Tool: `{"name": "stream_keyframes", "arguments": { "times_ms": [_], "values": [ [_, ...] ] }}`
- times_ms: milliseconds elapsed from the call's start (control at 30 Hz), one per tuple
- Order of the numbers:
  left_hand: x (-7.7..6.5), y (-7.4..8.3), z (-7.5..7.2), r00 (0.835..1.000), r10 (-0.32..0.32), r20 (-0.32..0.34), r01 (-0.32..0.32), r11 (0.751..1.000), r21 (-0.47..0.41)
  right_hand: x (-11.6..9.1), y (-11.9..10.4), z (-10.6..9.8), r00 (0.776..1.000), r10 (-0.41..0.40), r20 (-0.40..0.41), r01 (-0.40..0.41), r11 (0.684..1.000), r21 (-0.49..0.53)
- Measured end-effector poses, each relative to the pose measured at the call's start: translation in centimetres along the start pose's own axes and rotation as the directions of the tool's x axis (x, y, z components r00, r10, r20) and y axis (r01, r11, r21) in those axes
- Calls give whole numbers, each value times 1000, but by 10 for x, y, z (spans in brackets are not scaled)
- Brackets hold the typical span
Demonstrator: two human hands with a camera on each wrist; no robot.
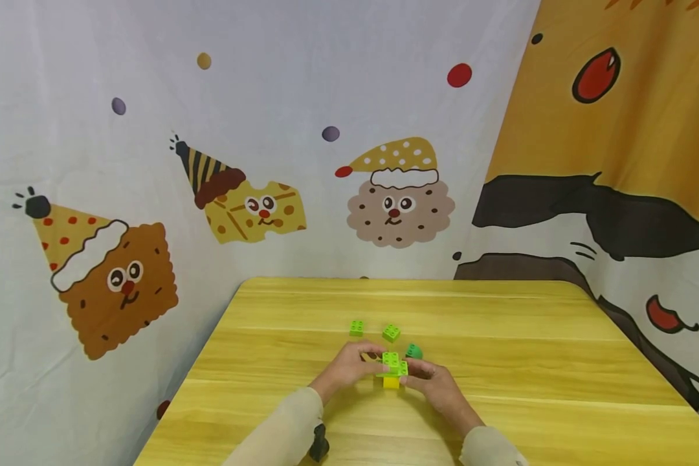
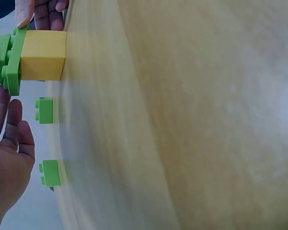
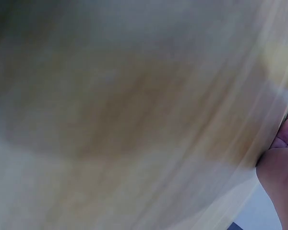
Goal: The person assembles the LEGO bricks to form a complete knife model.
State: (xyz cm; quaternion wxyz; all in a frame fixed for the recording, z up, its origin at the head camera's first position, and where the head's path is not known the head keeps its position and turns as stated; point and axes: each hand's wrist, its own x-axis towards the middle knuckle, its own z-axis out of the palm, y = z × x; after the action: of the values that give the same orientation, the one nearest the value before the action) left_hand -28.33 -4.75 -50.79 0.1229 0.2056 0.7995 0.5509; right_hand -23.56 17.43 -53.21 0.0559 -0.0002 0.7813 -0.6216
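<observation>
Between the hands stands a small stack of toy building bricks: a light green brick [image 1: 390, 360] on top, a flat green plate [image 2: 15, 62] beneath it, and a yellow block [image 2: 43, 55] at the bottom, on the table. From the left side, my left hand [image 1: 351, 366] pinches the top green brick, its thumb across the near face. My right hand [image 1: 441, 388] is at the stack's right side, thumb and fingers at the edge of the green plate. In the right wrist view only part of the right hand [image 3: 281, 163] shows, at the right edge.
Beyond the stack lie two light green bricks [image 1: 356, 328] [image 1: 391, 332] and a darker green rounded brick [image 1: 413, 351], close behind the right fingers. The wooden table [image 1: 536, 349] ends at a printed cloth [image 1: 303, 77]. A black object [image 1: 319, 443] is by the left sleeve.
</observation>
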Motion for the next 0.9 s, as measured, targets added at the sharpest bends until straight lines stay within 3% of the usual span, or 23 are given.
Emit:
{"name": "stream_keyframes", "arguments": {
  "times_ms": [400, 900],
  "values": [
    [1, 1, 2, 1000, 31, 7, -31, 999, 43, 0, 0, 1, 1000, -13, -9, 13, 1000, 8],
    [0, -4, 5, 999, 42, -4, -42, 999, -24, -2, -3, 1, 1000, -23, -12, 23, 1000, -2]
  ]
}}
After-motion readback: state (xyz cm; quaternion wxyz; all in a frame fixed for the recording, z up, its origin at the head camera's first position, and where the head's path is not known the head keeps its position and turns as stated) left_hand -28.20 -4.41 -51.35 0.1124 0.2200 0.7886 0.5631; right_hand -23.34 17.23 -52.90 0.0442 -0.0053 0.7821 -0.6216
